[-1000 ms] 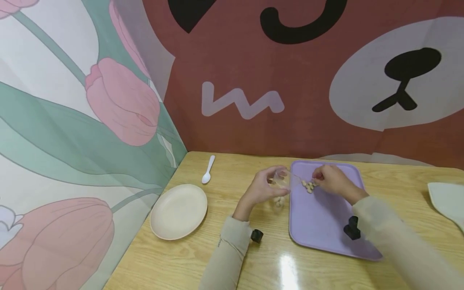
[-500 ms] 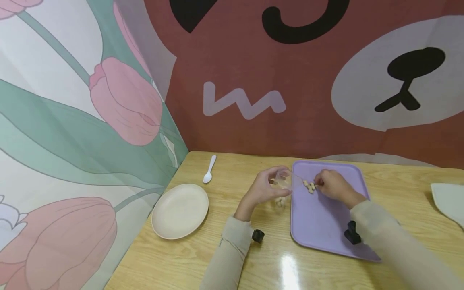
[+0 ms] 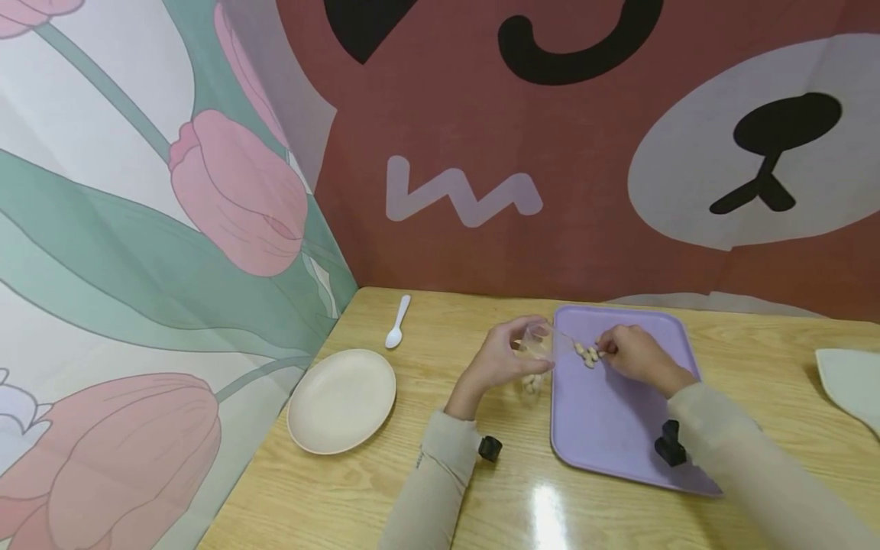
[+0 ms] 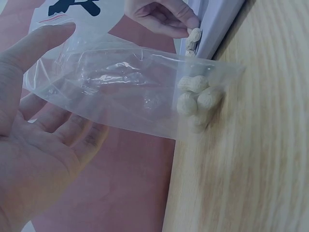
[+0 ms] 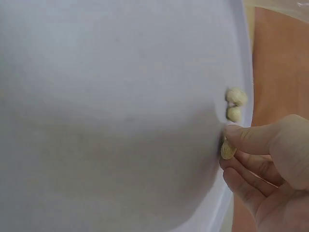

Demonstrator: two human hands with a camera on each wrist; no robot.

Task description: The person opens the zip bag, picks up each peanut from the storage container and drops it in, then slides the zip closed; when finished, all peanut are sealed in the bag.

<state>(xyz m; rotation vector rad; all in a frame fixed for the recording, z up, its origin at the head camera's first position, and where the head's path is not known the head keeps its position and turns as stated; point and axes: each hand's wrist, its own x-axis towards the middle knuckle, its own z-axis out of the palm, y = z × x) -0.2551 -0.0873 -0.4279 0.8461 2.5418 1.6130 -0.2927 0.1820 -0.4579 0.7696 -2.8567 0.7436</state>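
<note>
A: What is the right hand [image 3: 635, 355] doing?

B: It pinches one small, tan, bumpy peanut [image 5: 228, 150] in its shell. The thumb and fingers squeeze it, right by the edge of the light purple, flat tray [image 3: 605, 428].

A: Are there more on the tray?

B: Yes. A few other tan peanuts [image 3: 589, 356] lie close together there, just beside that hand.

A: And the left hand [image 3: 505, 351]?

B: It holds the top of a clear, thin plastic bag [image 4: 135, 87]. The thumb and fingers are curled round it, but far apart, so the bag's mouth looks wide. The bag is just left of the tray. I can't tell if its bottom touches the shiny, yellow-brown wooden table [image 3: 467, 313].

A: Is anything in the bag?

B: Yes, some tan peanuts in the bottom [image 4: 205, 98].

A: So what step is this?

B: I think it's picking up one peanut from the tray. I can't tell if it's lifted off yet.

A: What does the next move need?

B: If the peanut goes into the bag, I'd say a soft, firm pinch, a small lift over the tray's edge, and a bag mouth held wide and still.
</note>
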